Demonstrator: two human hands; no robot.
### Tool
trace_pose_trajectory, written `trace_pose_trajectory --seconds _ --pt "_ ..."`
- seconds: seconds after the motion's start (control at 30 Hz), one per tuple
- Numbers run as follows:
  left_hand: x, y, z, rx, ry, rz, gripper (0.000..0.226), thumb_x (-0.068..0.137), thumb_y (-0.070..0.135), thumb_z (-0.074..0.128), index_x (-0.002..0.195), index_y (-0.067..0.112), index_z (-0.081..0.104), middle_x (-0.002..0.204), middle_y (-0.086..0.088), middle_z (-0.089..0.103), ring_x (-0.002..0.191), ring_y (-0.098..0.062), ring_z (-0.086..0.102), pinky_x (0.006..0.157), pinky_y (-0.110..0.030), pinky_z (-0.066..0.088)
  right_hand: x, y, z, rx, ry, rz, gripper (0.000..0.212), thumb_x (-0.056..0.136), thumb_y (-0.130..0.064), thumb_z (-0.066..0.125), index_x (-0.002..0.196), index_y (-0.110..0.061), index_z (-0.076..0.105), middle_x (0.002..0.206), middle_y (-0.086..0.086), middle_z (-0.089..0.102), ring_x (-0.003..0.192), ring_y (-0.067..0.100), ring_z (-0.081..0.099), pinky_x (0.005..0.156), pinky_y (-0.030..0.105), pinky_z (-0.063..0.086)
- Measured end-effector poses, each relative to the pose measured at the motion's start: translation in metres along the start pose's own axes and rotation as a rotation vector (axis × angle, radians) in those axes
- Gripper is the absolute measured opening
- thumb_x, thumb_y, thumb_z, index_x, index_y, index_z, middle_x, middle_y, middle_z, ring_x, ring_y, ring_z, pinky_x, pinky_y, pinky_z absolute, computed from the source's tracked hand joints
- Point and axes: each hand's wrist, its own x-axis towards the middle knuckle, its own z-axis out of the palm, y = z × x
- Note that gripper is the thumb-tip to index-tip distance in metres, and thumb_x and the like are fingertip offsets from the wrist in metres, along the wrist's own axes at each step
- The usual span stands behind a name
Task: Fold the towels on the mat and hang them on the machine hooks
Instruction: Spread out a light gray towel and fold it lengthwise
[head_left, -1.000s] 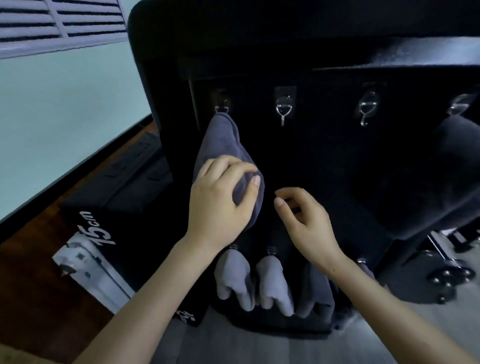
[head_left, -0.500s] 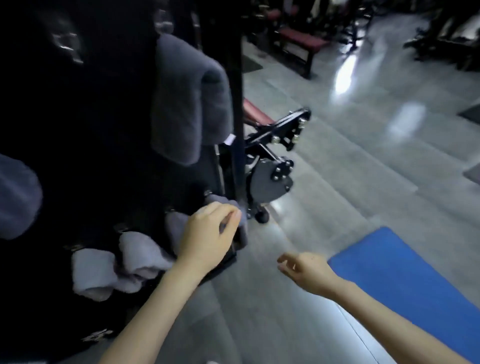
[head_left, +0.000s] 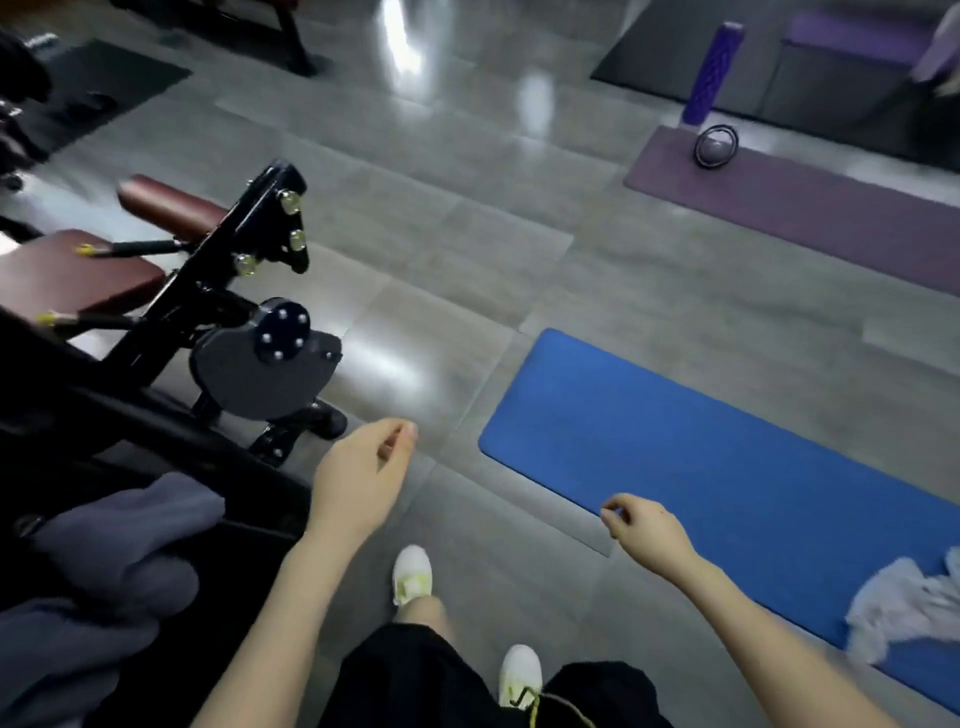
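Towel, pale and crumpled, lay unfolded on the blue mat at the right edge of my head-camera feed. The person stood on the grey floor between that mat and the black machine.

The left hand hovered just beside the machine's base, fingers loosely curled and thumb near forefinger, holding nothing. The right hand hung over the mat's near edge, also loosely curled and empty. The two hands were well apart.

Grey towels sat bunched against the machine at lower left. I could not make out the hooks from my station. White shoes and black shorts showed at the bottom of the frame.

Farther off lay a purple mat. A purple roller stood upright at its far end, and a round object that I could not identify rested just beside the roller.
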Motion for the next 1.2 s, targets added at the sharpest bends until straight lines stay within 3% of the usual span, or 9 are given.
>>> trace_pose_trajectory --seconds 0.23,0.4,0.53,0.67,0.8,1.07,1.2 --pt "0.150 0.005 0.032 0.008 -0.129 0.041 0.025 0.095 0.033 0.048 0.087 0.018 0.066 0.068 0.009 0.058 0.067 -0.012 0.054 0.063 -0.030 0.040 0.104 -0.001 -0.033 0.196 0.020 0.183 0.023 0.096 -0.034 0.044 0.105 -0.021 0.060 0.092 -0.005 0.065 0.083 0.010 0.060 0.063 0.024 0.042" --pt "0.308 0.002 0.035 0.066 -0.253 0.116 0.024 0.095 0.035 0.047 0.095 0.022 0.067 0.084 0.006 0.067 0.080 -0.015 0.061 0.071 -0.032 0.046 0.197 -0.031 -0.074 0.394 0.093 0.350 0.018 0.097 -0.032 0.044 0.099 -0.020 0.058 0.091 -0.003 0.063 0.077 0.012 0.056 0.071 0.028 0.048" --pt "0.451 0.022 0.026 0.170 -0.375 0.248 0.017 0.094 0.037 0.046 0.086 0.033 0.060 0.080 0.013 0.062 0.074 -0.011 0.057 0.063 -0.027 0.042 0.259 -0.056 -0.115 0.541 0.172 0.492 0.022 0.098 -0.031 0.044 0.098 -0.015 0.060 0.084 0.000 0.065 0.070 0.013 0.057 0.060 0.026 0.043" --pt "0.568 0.060 0.039 0.277 -0.462 0.344 0.020 0.094 0.036 0.047 0.080 0.030 0.060 0.073 0.014 0.060 0.070 -0.012 0.054 0.059 -0.024 0.037 0.315 -0.072 -0.162 0.667 0.289 0.585 0.021 0.097 -0.031 0.045 0.096 -0.015 0.059 0.083 0.001 0.066 0.070 0.018 0.059 0.062 0.031 0.044" --pt "0.659 0.100 0.082 0.227 -0.527 0.395 0.022 0.094 0.037 0.047 0.076 0.030 0.057 0.073 0.011 0.060 0.073 -0.014 0.056 0.064 -0.030 0.043 0.365 -0.066 -0.198 0.730 0.350 0.689 0.020 0.096 -0.030 0.047 0.095 -0.015 0.060 0.081 0.000 0.067 0.072 0.019 0.062 0.071 0.038 0.051" --pt "0.820 0.211 0.184 0.258 -0.602 0.586 0.024 0.095 0.034 0.047 0.083 0.020 0.064 0.072 0.007 0.061 0.069 -0.014 0.056 0.060 -0.029 0.041 0.496 -0.035 -0.280 0.951 0.417 0.850 0.021 0.097 -0.024 0.047 0.093 -0.008 0.060 0.076 0.006 0.066 0.058 0.018 0.052 0.049 0.026 0.037" --pt "0.904 0.279 0.226 0.285 -0.599 0.702 0.027 0.095 0.038 0.046 0.089 0.020 0.066 0.079 0.004 0.066 0.071 -0.016 0.058 0.063 -0.030 0.044 0.568 -0.019 -0.352 0.969 0.420 0.840 0.024 0.096 -0.023 0.045 0.085 -0.007 0.059 0.077 0.009 0.065 0.058 0.016 0.052 0.048 0.024 0.036"
